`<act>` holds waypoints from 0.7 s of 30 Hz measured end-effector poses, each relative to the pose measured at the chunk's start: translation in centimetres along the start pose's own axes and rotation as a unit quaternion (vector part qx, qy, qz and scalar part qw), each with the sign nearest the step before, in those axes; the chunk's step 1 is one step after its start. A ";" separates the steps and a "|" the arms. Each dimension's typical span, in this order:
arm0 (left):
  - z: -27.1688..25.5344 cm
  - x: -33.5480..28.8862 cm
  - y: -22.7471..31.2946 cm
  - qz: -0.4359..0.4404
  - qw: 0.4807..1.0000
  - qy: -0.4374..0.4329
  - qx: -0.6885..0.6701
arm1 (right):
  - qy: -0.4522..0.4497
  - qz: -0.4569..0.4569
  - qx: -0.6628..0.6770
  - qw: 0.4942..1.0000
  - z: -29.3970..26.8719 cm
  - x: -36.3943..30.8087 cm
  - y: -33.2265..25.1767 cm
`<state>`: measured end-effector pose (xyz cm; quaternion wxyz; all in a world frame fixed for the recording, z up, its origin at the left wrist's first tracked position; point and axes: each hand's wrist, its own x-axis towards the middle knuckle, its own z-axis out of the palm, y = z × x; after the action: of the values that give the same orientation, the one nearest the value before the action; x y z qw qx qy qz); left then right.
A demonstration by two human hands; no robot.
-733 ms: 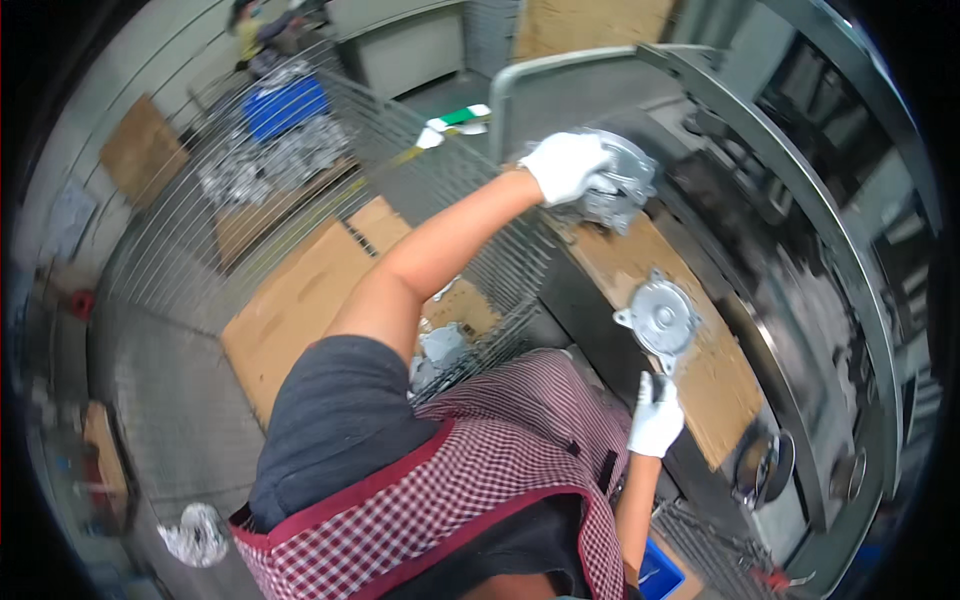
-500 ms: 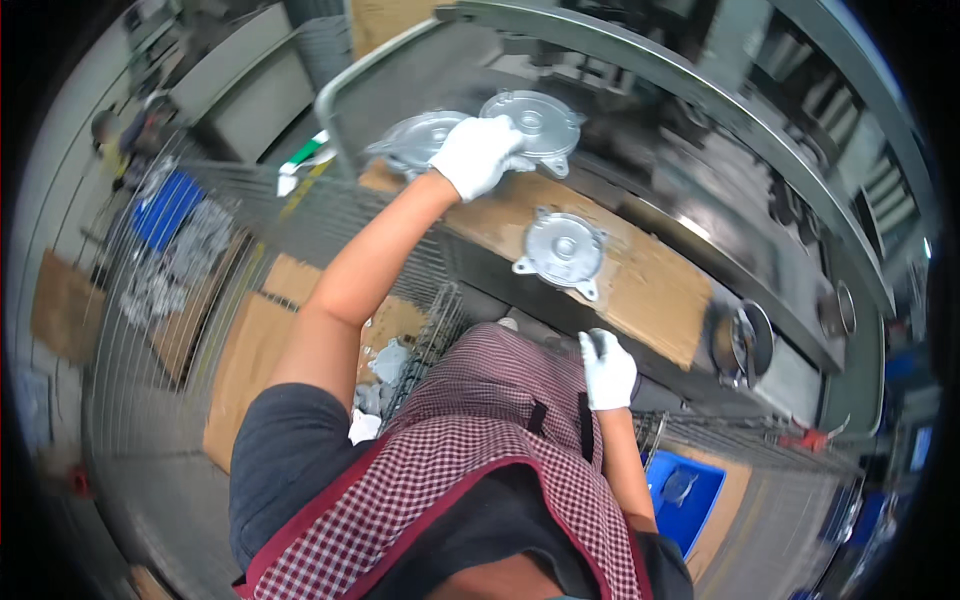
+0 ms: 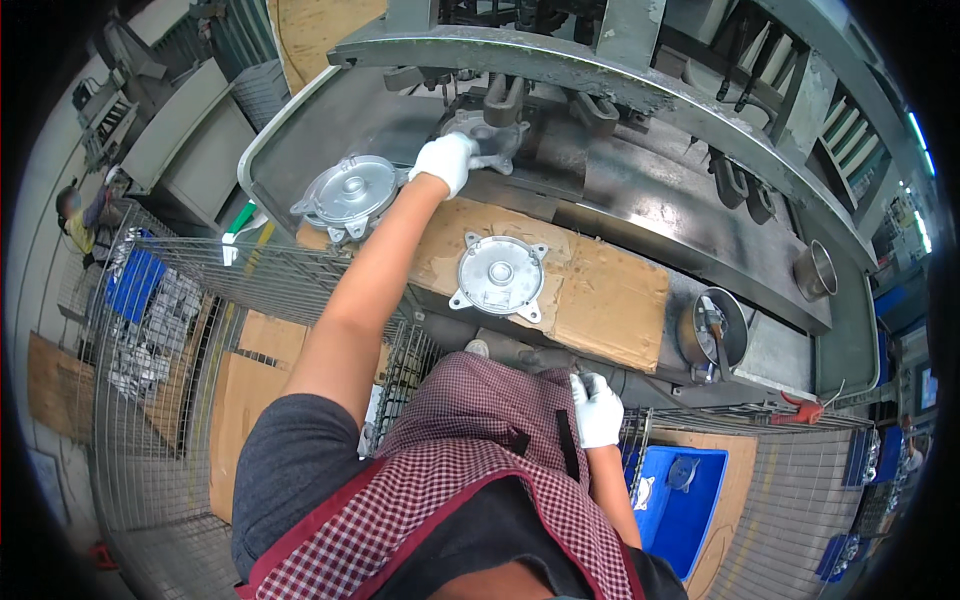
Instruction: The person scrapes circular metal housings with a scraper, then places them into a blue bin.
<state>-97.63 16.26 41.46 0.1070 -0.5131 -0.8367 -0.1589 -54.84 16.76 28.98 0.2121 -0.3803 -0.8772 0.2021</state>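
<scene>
My left hand (image 3: 443, 164), in a white glove, is closed on the edge of a round cast metal cover (image 3: 492, 135). That cover is blurred and partly in shadow on the machine bed, below the press tooling. Left of the hand, more round metal covers (image 3: 354, 188) lie stacked and overlapping. A single cover with lugs around its rim (image 3: 500, 275) rests flat on the cardboard in front of me. My right hand (image 3: 597, 411), also gloved, hangs beside the checked apron (image 3: 470, 410) with loosely bent fingers apart and nothing visible in them.
Cardboard (image 3: 610, 306) pads the machine's front ledge. A metal pot with a brush (image 3: 713, 330) stands at its right, and a metal cup (image 3: 815, 270) sits beyond. Below right is a blue bin (image 3: 690, 510) with parts inside. Wire cages flank me; a person (image 3: 85, 220) is far left.
My left hand has carried a cover away from the stack, further into the machine. My right hand stays low by the apron. The view has shifted, showing more of the press.
</scene>
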 end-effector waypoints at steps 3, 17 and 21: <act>1.8 3.0 0.1 -0.048 0.997 -0.007 0.062 | -0.014 -0.004 0.002 1.000 0.6 0.7 -0.4; 3.1 -0.7 2.8 -0.032 0.983 0.143 0.111 | 0.045 0.057 0.044 0.996 -3.7 -1.0 -1.3; 2.3 -2.4 2.7 0.041 0.980 0.188 0.051 | 0.264 0.005 0.062 0.963 -10.1 0.9 3.1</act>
<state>-94.13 16.26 38.93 0.2944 -0.5015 -0.7871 -0.2055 -48.32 21.32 35.94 0.4579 -0.4110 -0.7739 0.1499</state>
